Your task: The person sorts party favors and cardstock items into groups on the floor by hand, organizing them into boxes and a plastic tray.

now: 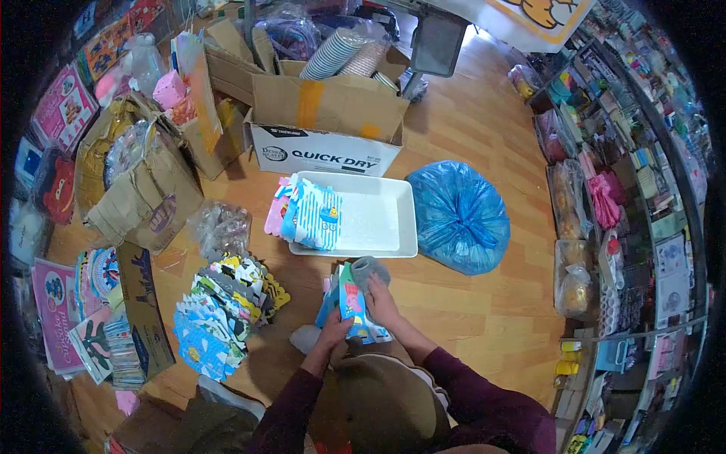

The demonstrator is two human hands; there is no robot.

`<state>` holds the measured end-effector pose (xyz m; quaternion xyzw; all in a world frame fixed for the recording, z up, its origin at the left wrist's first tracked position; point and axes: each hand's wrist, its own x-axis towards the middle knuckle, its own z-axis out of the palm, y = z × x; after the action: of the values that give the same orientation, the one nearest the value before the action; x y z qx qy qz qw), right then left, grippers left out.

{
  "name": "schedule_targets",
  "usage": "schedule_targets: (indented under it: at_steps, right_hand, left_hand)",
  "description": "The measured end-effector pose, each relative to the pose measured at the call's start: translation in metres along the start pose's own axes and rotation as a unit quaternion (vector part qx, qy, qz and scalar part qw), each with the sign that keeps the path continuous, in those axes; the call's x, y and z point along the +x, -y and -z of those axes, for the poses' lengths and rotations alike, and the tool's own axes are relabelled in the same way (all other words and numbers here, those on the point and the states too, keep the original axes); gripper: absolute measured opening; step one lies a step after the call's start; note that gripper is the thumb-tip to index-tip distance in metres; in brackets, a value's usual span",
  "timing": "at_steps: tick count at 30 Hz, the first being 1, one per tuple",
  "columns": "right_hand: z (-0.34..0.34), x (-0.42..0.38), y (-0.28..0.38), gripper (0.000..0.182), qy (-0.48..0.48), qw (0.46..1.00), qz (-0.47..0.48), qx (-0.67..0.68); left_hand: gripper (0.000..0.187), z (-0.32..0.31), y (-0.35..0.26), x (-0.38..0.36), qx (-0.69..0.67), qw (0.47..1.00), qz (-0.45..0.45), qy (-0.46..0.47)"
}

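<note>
My left hand [333, 331] grips the lower left edge of a printed blue card piece [352, 300] with a pink cartoon figure on it, low in front of my body. In my right hand [382, 302] is a grey cloth [369, 270], bunched at the card's upper right edge. Just beyond both hands sits a white tray [378, 215]. Blue and pink printed cutouts [316, 218] lie across its left end. A fanned pile of printed cutouts [224, 312], blue, green and yellow, spreads on the floor left of my hands.
A knotted blue plastic bag [463, 218] stands right of the tray. Behind it is a QUICK DRY carton [325, 153] holding stacked paper cups [333, 54]. Open cartons [155, 200] and crumpled clear plastic [220, 227] lie left. Packed shelves [605, 227] line the right side.
</note>
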<state>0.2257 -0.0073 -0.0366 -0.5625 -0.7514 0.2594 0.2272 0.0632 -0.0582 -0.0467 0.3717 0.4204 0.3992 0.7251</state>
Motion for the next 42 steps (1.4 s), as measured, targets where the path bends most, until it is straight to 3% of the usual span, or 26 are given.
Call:
schedule_targets:
  at_steps: [4,6,7,10,12,13,16,18,19,20,22,23,24,26,27,28,29,30,31,33,34,36,37,40,41,42]
  right_hand:
    - [-0.004,-0.022,0.018,0.05,0.074,0.987,0.118,0.078]
    - [0.009,-0.027,0.045,0.056,0.162,0.974,0.144,0.063]
    - [-0.002,-0.032,0.03,0.062,0.133,0.974,0.161,0.088]
    - [-0.006,-0.027,0.014,0.055,0.032,0.985,0.159,0.052]
    - [-0.002,-0.019,0.003,0.05,-0.015,0.989,0.137,0.048]
    - [0.002,-0.012,0.001,0.048,-0.019,0.998,0.053,0.042]
    - [0.012,-0.007,0.009,0.041,-0.008,0.997,-0.069,0.028]
    - [0.01,-0.014,0.024,0.043,0.02,0.996,0.005,0.082]
    - [0.006,-0.016,0.028,0.05,0.022,0.984,0.148,0.101]
    - [0.004,-0.021,0.032,0.05,0.022,0.984,0.145,0.099]
    - [0.007,-0.03,0.042,0.056,0.159,0.969,0.171,0.076]
    - [0.009,-0.032,0.044,0.055,0.148,0.97,0.178,0.073]
    - [0.007,-0.032,0.038,0.055,0.148,0.97,0.177,0.076]
    - [0.01,-0.024,0.031,0.053,0.036,0.983,0.171,0.05]
    - [0.018,-0.021,0.033,0.044,-0.056,0.987,0.147,0.04]
    - [0.023,-0.016,0.028,0.044,-0.057,0.987,0.147,0.039]
    - [0.029,-0.01,0.019,0.038,-0.053,0.994,-0.02,0.094]
    - [0.034,-0.008,0.008,0.033,-0.049,0.97,-0.187,0.146]
    - [0.035,-0.008,-0.014,0.033,-0.05,0.97,-0.185,0.146]
    - [0.037,-0.012,-0.059,0.026,-0.122,0.858,-0.323,0.379]
    - [0.043,-0.014,-0.06,0.026,-0.121,0.858,-0.324,0.38]
    - [0.071,-0.015,-0.04,0.033,-0.074,0.683,-0.369,0.626]
    - [0.079,-0.013,-0.015,0.039,-0.095,0.652,-0.331,0.675]
    - [0.101,-0.008,0.051,0.038,-0.017,0.662,-0.345,0.665]
    - [0.091,-0.012,0.042,0.032,-0.017,0.747,-0.193,0.635]
    - [0.09,-0.01,0.043,0.032,-0.02,0.747,-0.194,0.636]
  left_hand:
    - [0.046,0.006,0.011,0.01,-0.033,0.997,0.041,-0.064]
    - [0.055,0.018,0.031,0.02,0.197,0.972,-0.117,-0.057]
    - [0.058,0.009,0.01,0.012,-0.03,0.999,-0.032,-0.026]
    - [0.052,0.009,0.046,0.008,0.01,0.998,-0.041,-0.056]
    - [0.047,0.0,0.013,-0.006,0.036,0.999,0.013,-0.016]
    - [0.043,-0.003,0.001,-0.009,0.06,0.996,0.066,0.024]
    - [0.034,-0.006,0.037,-0.003,-0.009,0.999,0.042,0.003]
    - [0.037,-0.007,0.016,0.0,-0.008,0.999,0.031,-0.01]
    - [0.04,-0.006,0.009,0.0,-0.006,0.999,0.02,-0.027]
    - [0.04,-0.002,0.016,-0.002,-0.008,0.999,0.021,-0.024]
    - [0.048,0.005,0.029,-0.005,-0.049,0.994,-0.084,-0.043]
    - [0.049,0.006,0.03,0.001,0.256,0.952,-0.153,-0.067]
    - [0.049,0.007,0.032,0.001,0.258,0.952,-0.15,-0.067]
    - [0.047,-0.001,0.006,-0.008,-0.001,0.999,0.018,-0.048]
    - [0.047,-0.001,-0.005,-0.012,0.0,0.999,0.018,-0.048]
    - [0.044,-0.001,-0.016,-0.015,-0.012,0.999,0.037,-0.008]
    - [0.041,-0.004,-0.027,-0.018,-0.026,0.998,0.054,0.033]
    - [0.041,-0.008,-0.04,-0.023,-0.026,0.998,0.052,0.034]
    - [0.039,-0.011,-0.053,-0.029,-0.045,0.998,0.041,0.026]
    - [0.038,-0.01,-0.06,-0.032,-0.065,0.997,0.031,0.017]
    - [0.036,-0.006,-0.061,-0.032,-0.09,0.995,0.035,0.014]
    - [0.035,-0.002,-0.065,-0.029,-0.116,0.992,0.041,0.015]
    - [0.035,-0.001,-0.07,-0.027,-0.127,0.99,0.056,0.018]
    - [0.035,-0.008,-0.087,-0.018,-0.106,0.993,0.038,0.036]
    - [0.035,-0.01,-0.092,-0.015,-0.073,0.996,0.006,0.049]
    - [0.035,-0.009,-0.094,-0.012,-0.072,0.996,0.008,0.05]
